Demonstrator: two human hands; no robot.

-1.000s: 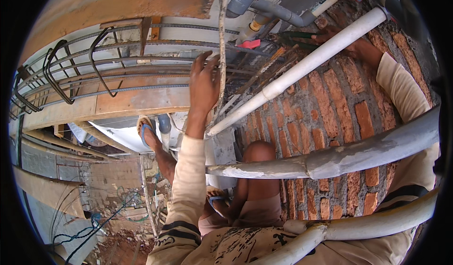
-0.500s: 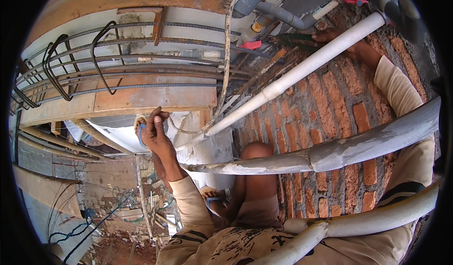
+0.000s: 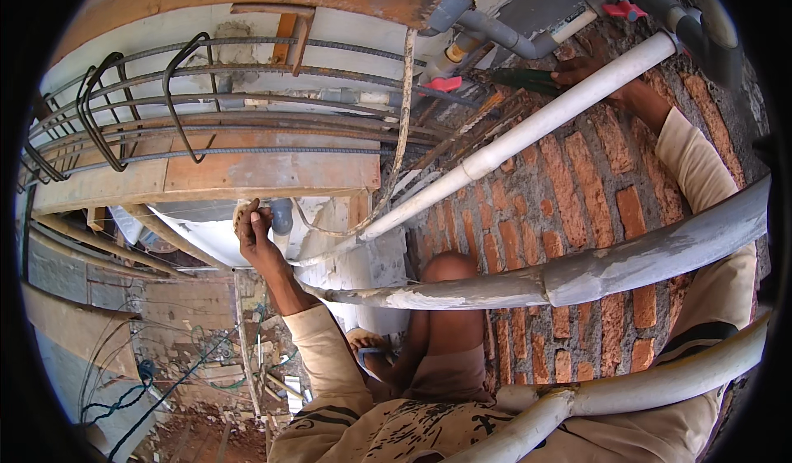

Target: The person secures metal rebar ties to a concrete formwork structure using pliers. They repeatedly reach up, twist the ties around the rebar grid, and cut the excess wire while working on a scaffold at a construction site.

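"Saw what in the right hand (image 3: 587, 70)?"
"Found a slender, dark green-handled tool (image 3: 528, 79) grasped there, pointing leftward, near the white pipe (image 3: 528, 134)."
"Checked the left hand (image 3: 260, 238)?"
"Saw it curled; couldn't tell whether clasping anything."

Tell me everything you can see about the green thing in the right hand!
The green thing is dark, long and slim, like a tool's handle, maybe plastic-coated. It runs nearly sideways, showing just above the long white pipe in the picture. The right hand holds its right end. Its left end is too dark to make out, so I can't tell what it touches there.
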